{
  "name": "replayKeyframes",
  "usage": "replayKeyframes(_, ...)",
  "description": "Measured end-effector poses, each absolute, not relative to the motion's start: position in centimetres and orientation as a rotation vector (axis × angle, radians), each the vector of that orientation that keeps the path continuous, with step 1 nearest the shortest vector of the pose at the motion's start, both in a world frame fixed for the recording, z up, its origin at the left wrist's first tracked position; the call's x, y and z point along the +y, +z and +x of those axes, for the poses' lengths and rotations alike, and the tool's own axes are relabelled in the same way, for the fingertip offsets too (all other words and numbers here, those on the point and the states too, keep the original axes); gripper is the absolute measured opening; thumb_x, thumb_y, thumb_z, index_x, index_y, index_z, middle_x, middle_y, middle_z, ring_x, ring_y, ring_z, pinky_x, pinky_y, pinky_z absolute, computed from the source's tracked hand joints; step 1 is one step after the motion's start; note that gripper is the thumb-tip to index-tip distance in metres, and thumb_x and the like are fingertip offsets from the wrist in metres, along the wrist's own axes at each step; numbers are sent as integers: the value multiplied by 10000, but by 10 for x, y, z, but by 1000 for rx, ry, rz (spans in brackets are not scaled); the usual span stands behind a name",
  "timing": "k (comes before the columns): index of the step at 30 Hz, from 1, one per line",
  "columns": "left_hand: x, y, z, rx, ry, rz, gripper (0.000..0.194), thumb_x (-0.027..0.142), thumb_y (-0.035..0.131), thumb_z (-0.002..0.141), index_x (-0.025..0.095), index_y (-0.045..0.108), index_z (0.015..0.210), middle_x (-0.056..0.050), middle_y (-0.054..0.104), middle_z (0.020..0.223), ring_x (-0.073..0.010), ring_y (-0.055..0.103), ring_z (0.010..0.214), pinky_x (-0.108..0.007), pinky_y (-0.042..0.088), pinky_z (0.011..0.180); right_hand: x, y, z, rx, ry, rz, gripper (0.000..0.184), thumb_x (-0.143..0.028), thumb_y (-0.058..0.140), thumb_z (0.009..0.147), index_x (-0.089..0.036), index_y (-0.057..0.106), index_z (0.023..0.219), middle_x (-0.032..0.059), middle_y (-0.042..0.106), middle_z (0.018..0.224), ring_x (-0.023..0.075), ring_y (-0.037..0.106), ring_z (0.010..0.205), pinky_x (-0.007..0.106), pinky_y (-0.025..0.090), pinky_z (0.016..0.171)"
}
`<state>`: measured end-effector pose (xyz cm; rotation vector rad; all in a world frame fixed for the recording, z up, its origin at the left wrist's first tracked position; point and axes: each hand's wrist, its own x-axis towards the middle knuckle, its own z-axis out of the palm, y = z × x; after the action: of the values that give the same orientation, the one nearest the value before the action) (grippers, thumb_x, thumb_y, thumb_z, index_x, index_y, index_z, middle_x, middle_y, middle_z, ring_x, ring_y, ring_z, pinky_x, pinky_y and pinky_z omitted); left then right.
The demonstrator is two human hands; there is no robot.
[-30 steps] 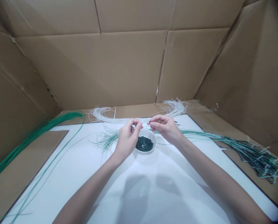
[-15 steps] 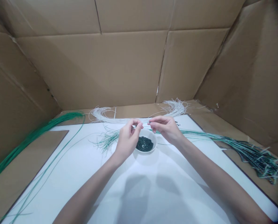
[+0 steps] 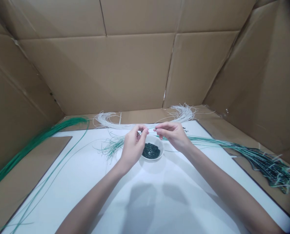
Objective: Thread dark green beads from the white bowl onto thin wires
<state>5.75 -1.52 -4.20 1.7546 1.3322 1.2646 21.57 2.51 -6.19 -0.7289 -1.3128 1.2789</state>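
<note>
My left hand (image 3: 134, 143) is closed in a pinch, thumb against index finger, just left of and above a white bowl (image 3: 162, 150). What it pinches is too small to name. My right hand (image 3: 173, 134) faces it across a narrow gap, its thumb and index finger also pinched together. A tiny pale and dark speck shows at those fingertips, too small to make out. Small dark green beads (image 3: 151, 150) fill the bottom of the bowl. Behind and below the hands runs a bundle of green strings (image 3: 113, 145), its loose ends fanned out on the left.
On the right lie strings strung with dark beads (image 3: 269, 167). A thick hank of green cord (image 3: 37, 144) lies on the left, a bundle of white strings (image 3: 106, 120) at the back. A few loose dark beads (image 3: 185, 129) sit behind my right hand. Cardboard walls (image 3: 93, 71) surround the white table (image 3: 86, 188).
Both hands stay almost in place. The fingertips of my right hand have shifted very slightly; the bowl and strings look the same.
</note>
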Motion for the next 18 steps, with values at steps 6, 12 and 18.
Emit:
replayKeyframes(6, -18, -43, 59, 1375, 1301, 1845, 139, 287, 445, 833, 179, 511, 776, 19, 545, 700, -81, 399, 531, -204, 309, 539, 23, -59, 213, -1280, 1245, -769, 132, -233, 752, 548, -182, 692, 654, 5, 649, 623, 76, 508, 482, 227, 426, 465)
replayKeyframes(12, -19, -44, 60, 1362, 1301, 1881, 148, 291, 431, 843, 180, 509, 783, 13, 557, 717, -86, 416, 545, -208, 320, 557, 24, -61, 214, -1297, 1235, -781, 135, -258, 743, 564, -174, 691, 656, -3, 631, 576, 74, 486, 459, 239, 419, 475)
replayKeyframes(18, -19, -45, 60, 1361, 1297, 1913, 146, 285, 428, 846, 180, 506, 782, 4, 562, 730, -98, 460, 604, -210, 324, 575, 28, -68, 214, -1274, 1266, -751, 132, -261, 745, 567, -177, 690, 652, -5, 632, 558, 74, 493, 445, 236, 409, 473)
